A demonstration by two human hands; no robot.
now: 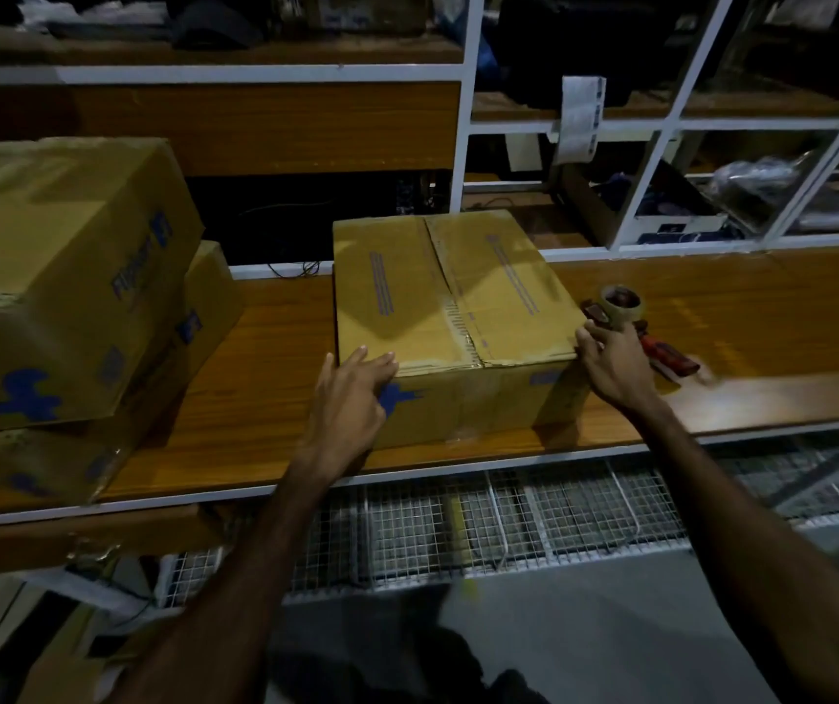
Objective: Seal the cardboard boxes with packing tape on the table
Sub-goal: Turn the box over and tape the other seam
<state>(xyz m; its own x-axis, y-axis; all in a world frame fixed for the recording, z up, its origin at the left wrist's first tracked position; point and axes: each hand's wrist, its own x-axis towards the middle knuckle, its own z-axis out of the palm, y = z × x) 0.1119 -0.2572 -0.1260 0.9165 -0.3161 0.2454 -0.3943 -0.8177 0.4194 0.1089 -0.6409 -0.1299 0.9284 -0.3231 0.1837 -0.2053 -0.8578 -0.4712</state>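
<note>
**Box braced at its near corners**

The cardboard box [450, 317] sits on the wooden table [712, 317], flaps closed, with clear tape along its centre seam. It looks stiff and boxy, with matte, slightly creased board that should not slip; its weight cannot be judged. The corners and lower edges seem the surest places to hold. The left hand [351, 398] lies with straight fingers against the near left corner; the right hand [610, 363] touches the near right corner, fingers loosely bent, gripping nothing. Just beside it lies a tape dispenser [636, 322] with a red handle. Two stacked boxes [67, 276] stand well left.
</note>
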